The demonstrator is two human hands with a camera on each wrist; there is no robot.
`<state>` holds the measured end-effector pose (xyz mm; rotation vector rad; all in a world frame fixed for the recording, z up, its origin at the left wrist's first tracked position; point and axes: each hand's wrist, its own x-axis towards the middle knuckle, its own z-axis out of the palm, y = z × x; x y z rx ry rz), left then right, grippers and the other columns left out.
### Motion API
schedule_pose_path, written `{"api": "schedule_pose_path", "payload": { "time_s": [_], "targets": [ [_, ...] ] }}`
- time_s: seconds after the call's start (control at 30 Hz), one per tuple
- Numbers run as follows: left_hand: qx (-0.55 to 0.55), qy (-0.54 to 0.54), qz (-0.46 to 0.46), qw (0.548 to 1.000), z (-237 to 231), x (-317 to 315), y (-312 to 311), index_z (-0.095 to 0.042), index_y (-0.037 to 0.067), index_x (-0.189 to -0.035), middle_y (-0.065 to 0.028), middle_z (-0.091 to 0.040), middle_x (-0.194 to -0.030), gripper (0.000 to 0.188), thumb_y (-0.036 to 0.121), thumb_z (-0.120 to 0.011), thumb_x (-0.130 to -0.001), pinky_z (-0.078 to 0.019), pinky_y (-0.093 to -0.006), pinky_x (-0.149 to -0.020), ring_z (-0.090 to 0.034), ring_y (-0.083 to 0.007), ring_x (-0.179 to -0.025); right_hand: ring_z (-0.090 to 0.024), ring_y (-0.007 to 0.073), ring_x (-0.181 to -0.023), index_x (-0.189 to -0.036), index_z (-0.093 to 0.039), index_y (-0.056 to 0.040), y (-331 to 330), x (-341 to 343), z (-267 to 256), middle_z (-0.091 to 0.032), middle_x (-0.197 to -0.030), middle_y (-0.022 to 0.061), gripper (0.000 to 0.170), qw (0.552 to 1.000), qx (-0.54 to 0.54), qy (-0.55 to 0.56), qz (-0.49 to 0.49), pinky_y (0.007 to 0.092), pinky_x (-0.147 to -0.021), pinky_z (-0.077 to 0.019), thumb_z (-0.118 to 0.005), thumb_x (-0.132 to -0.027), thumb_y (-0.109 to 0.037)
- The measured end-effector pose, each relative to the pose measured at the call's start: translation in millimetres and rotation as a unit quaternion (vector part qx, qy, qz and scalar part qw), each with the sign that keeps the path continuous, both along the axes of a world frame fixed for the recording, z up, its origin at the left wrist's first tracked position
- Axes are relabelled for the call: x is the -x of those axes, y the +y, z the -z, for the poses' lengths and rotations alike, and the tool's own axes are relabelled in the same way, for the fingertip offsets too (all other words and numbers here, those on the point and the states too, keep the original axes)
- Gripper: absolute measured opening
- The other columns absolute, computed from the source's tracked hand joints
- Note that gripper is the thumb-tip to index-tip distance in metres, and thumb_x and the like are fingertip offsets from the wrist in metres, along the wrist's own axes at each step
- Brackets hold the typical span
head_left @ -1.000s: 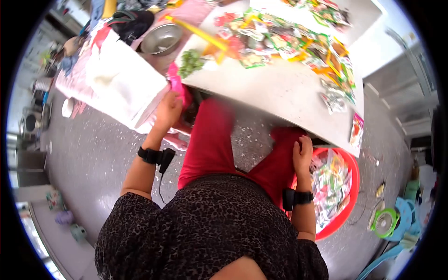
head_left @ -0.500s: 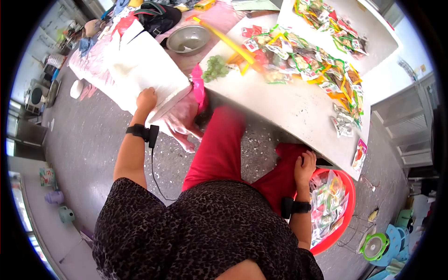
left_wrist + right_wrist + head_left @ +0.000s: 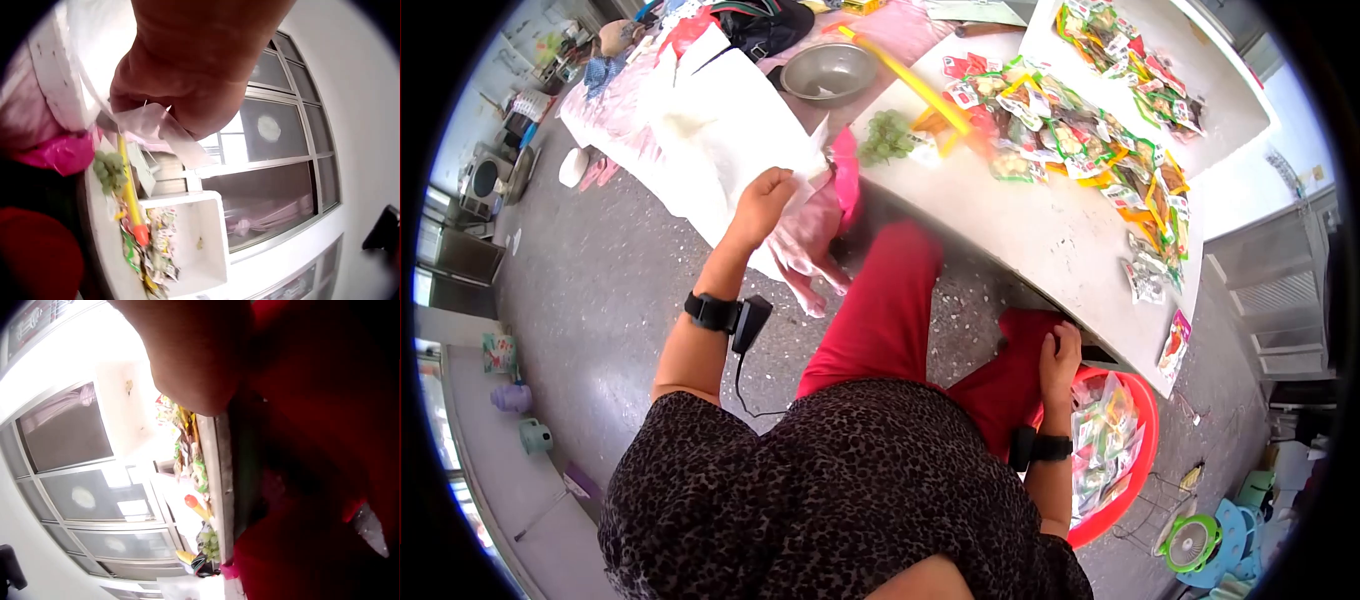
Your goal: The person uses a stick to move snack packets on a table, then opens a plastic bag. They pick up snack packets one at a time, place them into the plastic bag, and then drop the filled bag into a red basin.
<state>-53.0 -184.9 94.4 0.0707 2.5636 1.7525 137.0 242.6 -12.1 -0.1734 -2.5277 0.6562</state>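
My left hand (image 3: pixel 762 205) is raised at the near corner of a white foam box (image 3: pixel 730 125) on the left. In the left wrist view its curled fingers pinch a thin translucent plastic sheet (image 3: pixel 150 123), which stretches up toward the box wall (image 3: pixel 55 81). My right hand (image 3: pixel 1060 362) rests loosely on the knee of the red trousers (image 3: pixel 1022 350), holding nothing. Just below it stands a red tub (image 3: pixel 1148 450) of packets in clear wrappers (image 3: pixel 1103 435). In the right wrist view only the underside of that hand (image 3: pixel 197 359) shows, beside the table edge (image 3: pixel 222 481).
Small food packets (image 3: pixel 1080 140) are heaped on the white table (image 3: pixel 1000 225), with more in an open white foam box (image 3: pixel 1250 95) behind. Grapes (image 3: pixel 887 137), a yellow stick (image 3: pixel 905 75) and a metal bowl (image 3: pixel 830 75) are nearby. A pink bag (image 3: pixel 846 175) hangs at the table's corner.
My left hand went onto the near side of the white box, then moved right to its corner, where it lifts the plastic sheet. My right hand stays on the knee. The head view has shifted.
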Motion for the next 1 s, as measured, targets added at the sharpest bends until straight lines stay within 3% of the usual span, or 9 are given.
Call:
{"api": "schedule_pose_path", "payload": {
  "time_s": [0.1, 0.17, 0.33, 0.43, 0.63, 0.73, 0.8, 0.93, 1.0],
  "targets": [
    [-0.428, -0.119, 0.132, 0.886, -11, -19, 29, -0.051, 0.000, -0.084, -0.0027, -0.055, -0.074, 0.016, 0.016, -0.047, -0.079, -0.0410, -0.0211, -0.058, -0.052, -0.0116, -0.064, -0.050, 0.0295, -0.090, -0.089, -0.052, 0.0010, -17, 11, -17, -0.053, -0.094, 0.0168, 0.019, 0.995, 0.097, 0.006, -0.029, 0.0346, -0.079, -0.0392, -0.054, -0.072, -0.006],
    [-0.526, -0.186, 0.211, 0.803, -17, -26, 48, -0.047, 0.000, -0.099, -0.0132, -0.053, -0.092, 0.028, 0.018, -0.048, -0.078, -0.0422, -0.0349, -0.075, -0.051, -0.0256, -0.088, -0.051, 0.0230, -0.090, -0.095, -0.050, 0.0001, -33, 21, -31, -0.054, -0.096, 0.0133, 0.023, 0.965, 0.251, -0.049, -0.049, 0.0309, -0.077, -0.0402, -0.054, -0.074, -0.008],
    [-0.593, -0.318, 0.260, 0.693, -21, -46, 109, -0.044, -0.001, -0.107, -0.0190, -0.046, -0.108, 0.037, 0.020, -0.049, -0.076, -0.0313, -0.0517, -0.088, -0.036, -0.0376, -0.109, -0.050, 0.0198, -0.094, -0.111, -0.042, -0.0048, -71, 43, -57, -0.051, -0.102, 0.0094, 0.038, 0.668, 0.698, -0.168, -0.196, 0.0323, -0.077, -0.0413, -0.054, -0.077, -0.016],
    [-0.641, -0.318, 0.301, 0.630, -6, -50, 124, -0.047, -0.001, -0.101, -0.0177, -0.047, -0.109, 0.033, 0.021, -0.051, -0.076, -0.0298, -0.0533, -0.088, -0.037, -0.0373, -0.108, -0.049, 0.0214, -0.096, -0.111, -0.043, -0.0078, -87, 50, -75, -0.050, -0.104, 0.0092, 0.037, 0.490, 0.797, -0.147, -0.321, 0.0339, -0.076, -0.0420, -0.054, -0.077, -0.017],
    [-0.535, -0.374, 0.165, 0.739, 21, -51, 104, -0.049, 0.002, -0.094, -0.0133, -0.054, -0.096, 0.025, 0.021, -0.049, -0.079, -0.0414, -0.0421, -0.078, -0.051, -0.0286, -0.091, -0.055, 0.0133, -0.075, -0.087, -0.053, -0.0075, -77, 51, -45, -0.057, -0.083, 0.0044, 0.011, 0.528, 0.802, -0.177, -0.216, 0.0266, -0.061, -0.0447, -0.052, -0.078, -0.015],
    [-0.257, -0.211, 0.137, 0.933, 59, -44, 83, -0.049, 0.002, -0.091, -0.0089, -0.054, -0.085, 0.021, 0.019, -0.048, -0.080, -0.0436, -0.0340, -0.067, -0.053, -0.0215, -0.074, -0.053, 0.0100, -0.059, -0.076, -0.052, -0.0075, -78, 52, -31, -0.055, -0.067, 0.0013, 0.007, 0.577, 0.763, -0.223, -0.189, 0.0228, -0.050, -0.0418, -0.052, -0.079, -0.014],
    [-0.130, -0.066, 0.013, 0.989, 78, -40, 74, -0.050, 0.001, -0.088, -0.0085, -0.054, -0.080, 0.018, 0.015, -0.050, -0.077, -0.0422, -0.0328, -0.065, -0.051, -0.0219, -0.070, -0.048, 0.0095, -0.050, -0.075, -0.051, -0.0069, -86, 55, -29, -0.052, -0.062, 0.0022, 0.007, 0.598, 0.758, -0.218, -0.144, 0.0206, -0.044, -0.0376, -0.052, -0.078, -0.013],
    [0.153, 0.332, 0.061, 0.929, 47, -61, 97, -0.052, 0.001, -0.080, -0.0107, -0.052, -0.075, 0.013, 0.010, -0.055, -0.071, -0.0405, -0.0329, -0.064, -0.050, -0.0257, -0.070, -0.046, 0.0083, -0.048, -0.075, -0.050, -0.0071, -93, 62, -23, -0.050, -0.059, 0.0014, 0.007, 0.639, 0.716, -0.230, -0.160, 0.0195, -0.043, -0.0362, -0.049, -0.079, -0.013],
    [0.131, 0.274, 0.164, 0.938, 40, -73, 125, -0.053, 0.002, -0.074, -0.0131, -0.051, -0.074, 0.018, 0.017, -0.059, -0.067, -0.0392, -0.0350, -0.064, -0.048, -0.0284, -0.071, -0.045, 0.0079, -0.048, -0.075, -0.050, -0.0066, -99, 66, -26, -0.050, -0.059, 0.0014, 0.008, 0.653, 0.702, -0.233, -0.162, 0.0192, -0.042, -0.0359, -0.050, -0.079, -0.013]
  ]
}}
